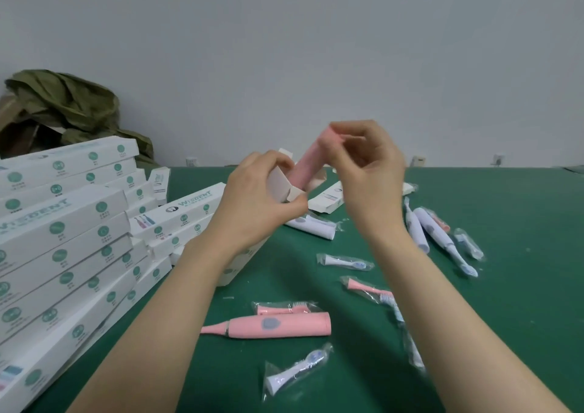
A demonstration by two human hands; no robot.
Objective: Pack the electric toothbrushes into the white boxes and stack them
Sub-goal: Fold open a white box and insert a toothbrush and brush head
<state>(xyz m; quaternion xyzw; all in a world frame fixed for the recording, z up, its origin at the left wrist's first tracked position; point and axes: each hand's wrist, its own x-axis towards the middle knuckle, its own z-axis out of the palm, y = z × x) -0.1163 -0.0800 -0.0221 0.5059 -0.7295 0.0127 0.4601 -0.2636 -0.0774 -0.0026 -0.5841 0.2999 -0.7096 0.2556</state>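
Note:
My left hand [262,197] grips the open end of a white box [282,183] held above the green table [521,286]. A pink electric toothbrush [308,159] sticks up out of that box, tilted to the right. My right hand [363,163] pinches the toothbrush's upper end with curled fingers. Another pink toothbrush [271,324] lies on the table in front of me. Two white toothbrushes [433,232] lie to the right. A large stack of white boxes [63,242] fills the left side.
Several bagged brush heads, such as the nearest one [297,371], are scattered over the table, pink and white. A white bagged handle [313,226] and a loose box [328,199] lie behind my hands. An olive cloth [66,103] sits at the back left by the wall.

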